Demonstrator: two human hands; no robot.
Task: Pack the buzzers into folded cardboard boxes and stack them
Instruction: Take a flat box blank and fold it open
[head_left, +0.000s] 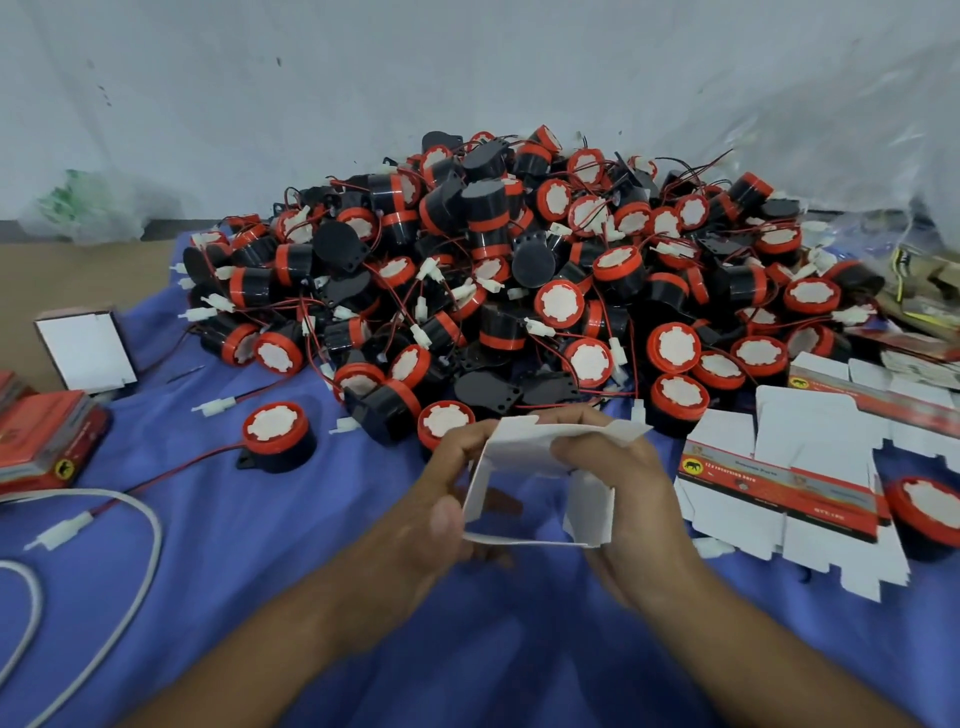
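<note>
Fingers (574, 451) of left hand (415, 525) and right hand (634, 499) pinching half-formed cardboard box (519, 447), lower centre; folding step; likely next: tuck bottom flaps squarely.

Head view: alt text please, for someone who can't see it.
A left hand and a right hand hold a half-opened white cardboard box over a blue cloth. Behind it lies a large pile of red-and-black buzzers; flat box blanks lie at right.

Buzzer heap (519, 270) behind, flat cartons (789, 467) right, folded boxes (47, 441) left.
</note>
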